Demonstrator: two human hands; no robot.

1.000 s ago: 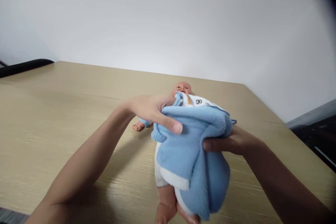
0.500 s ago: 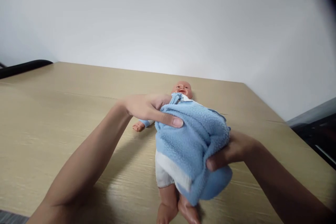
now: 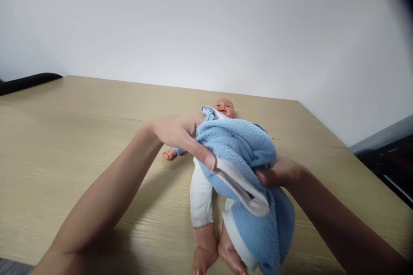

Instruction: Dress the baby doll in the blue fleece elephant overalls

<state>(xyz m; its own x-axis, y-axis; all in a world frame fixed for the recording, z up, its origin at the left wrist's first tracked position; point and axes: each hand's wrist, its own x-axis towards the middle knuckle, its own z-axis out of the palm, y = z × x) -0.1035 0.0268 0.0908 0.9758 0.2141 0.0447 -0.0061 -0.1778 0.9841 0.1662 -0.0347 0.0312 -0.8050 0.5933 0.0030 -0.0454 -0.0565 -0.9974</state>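
Note:
A baby doll point(image 3: 225, 108) lies on its back on the wooden table point(image 3: 80, 137), head away from me, bare feet toward me, in white leggings. A light blue fleece garment point(image 3: 245, 159) with white trim is bunched over its torso and hangs down on the right. My left hand point(image 3: 180, 135) is closed on the garment's left edge, thumb on top. My right hand point(image 3: 279, 172) is closed on the garment's right side, fingers partly buried in the fleece. The doll's small left-side arm point(image 3: 170, 154) sticks out beside my left hand.
A white partition wall point(image 3: 206, 34) stands along the table's far edge and right side. A black chair back point(image 3: 29, 80) shows at the far left. A dark floor area point(image 3: 390, 159) lies beyond the table's right edge.
The garment has been turned and pulled down, showing its white trim and more of the doll's white leggings. My left thumb slid lower; my right hand moved inward.

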